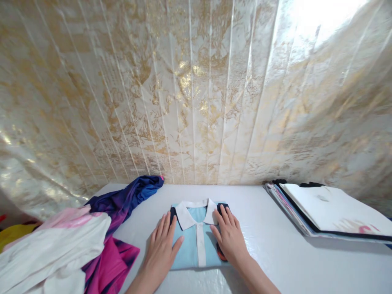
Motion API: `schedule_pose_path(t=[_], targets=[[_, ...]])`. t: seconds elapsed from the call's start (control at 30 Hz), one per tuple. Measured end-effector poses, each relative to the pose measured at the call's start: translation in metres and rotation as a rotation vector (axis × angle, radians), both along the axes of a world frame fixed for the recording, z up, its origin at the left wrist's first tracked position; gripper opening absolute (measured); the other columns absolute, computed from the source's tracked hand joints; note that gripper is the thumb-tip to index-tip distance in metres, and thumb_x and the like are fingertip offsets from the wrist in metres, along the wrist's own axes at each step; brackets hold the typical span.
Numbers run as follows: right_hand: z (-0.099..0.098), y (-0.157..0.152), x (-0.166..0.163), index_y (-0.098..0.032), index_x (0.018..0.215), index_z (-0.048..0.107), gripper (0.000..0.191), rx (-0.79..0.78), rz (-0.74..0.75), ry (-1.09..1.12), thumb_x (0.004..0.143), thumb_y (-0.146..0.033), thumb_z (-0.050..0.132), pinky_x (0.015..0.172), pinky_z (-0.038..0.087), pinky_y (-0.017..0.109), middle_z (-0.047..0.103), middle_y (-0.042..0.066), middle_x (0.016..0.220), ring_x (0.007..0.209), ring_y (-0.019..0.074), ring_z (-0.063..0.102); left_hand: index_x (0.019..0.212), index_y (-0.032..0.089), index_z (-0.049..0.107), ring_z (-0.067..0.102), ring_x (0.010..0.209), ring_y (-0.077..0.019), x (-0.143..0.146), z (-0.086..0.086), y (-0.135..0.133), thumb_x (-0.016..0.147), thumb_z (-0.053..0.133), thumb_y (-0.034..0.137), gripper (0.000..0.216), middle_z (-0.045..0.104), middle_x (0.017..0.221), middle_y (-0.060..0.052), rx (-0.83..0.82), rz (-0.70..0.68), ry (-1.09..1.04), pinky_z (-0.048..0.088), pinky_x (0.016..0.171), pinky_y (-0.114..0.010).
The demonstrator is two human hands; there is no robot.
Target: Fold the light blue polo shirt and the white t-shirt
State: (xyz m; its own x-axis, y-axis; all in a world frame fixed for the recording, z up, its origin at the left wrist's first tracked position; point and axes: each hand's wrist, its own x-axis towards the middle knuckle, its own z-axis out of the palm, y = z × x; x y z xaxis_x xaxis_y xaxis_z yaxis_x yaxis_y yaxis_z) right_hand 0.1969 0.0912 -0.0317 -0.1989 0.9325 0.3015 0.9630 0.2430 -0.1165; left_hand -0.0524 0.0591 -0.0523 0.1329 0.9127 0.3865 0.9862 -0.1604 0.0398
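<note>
A light blue polo shirt point(187, 249) with a white collar, a white button strip and dark shoulder patches lies folded into a neat rectangle in front of me. My left hand point(161, 245) rests flat along its left edge, fingers stretched toward the collar. On the right edge lies my right hand point(229, 234), its fingers spread over the dark shoulder part. Neither hand grips the cloth. Part of a dark and orange print shows beside my right palm; the rest of it is hidden under the hand.
A white table point(260, 261) carries everything. At the left is a loose heap with a white garment point(58, 245), a purple-blue garment point(131, 200) and magenta cloth point(112, 261). A stack of folded clothes point(330, 208) sits at the right. Shiny gold-patterned sheeting point(196, 102) hangs behind.
</note>
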Motion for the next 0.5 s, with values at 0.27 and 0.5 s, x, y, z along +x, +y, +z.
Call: schedule_pose_path(t=[0.27,0.5], targets=[[-0.001,-0.007,0.001,-0.019,0.146,0.04,0.059,-0.054,-0.002,0.012,0.096,-0.05,0.039,0.112,0.024,0.045,0.033,0.016,0.154,0.143,0.0292,0.027,0.144,0.016,0.043,0.033,0.14,-0.0319,0.004,0.026,-0.016,0.095,0.036,0.044,0.056,0.04,0.149,-0.016,-0.196,0.025,-0.018,0.038,0.104,-0.049],[-0.008,0.001,0.025,-0.006,0.137,0.047,0.051,0.003,-0.196,0.242,0.092,-0.027,0.035,0.103,0.038,0.045,0.049,0.02,0.142,0.132,0.0311,0.044,0.137,0.013,0.046,0.05,0.129,-0.0246,0.01,0.022,-0.025,0.087,0.047,0.026,0.051,0.053,0.139,-0.016,-0.221,0.061,-0.475,0.042,0.103,-0.039]])
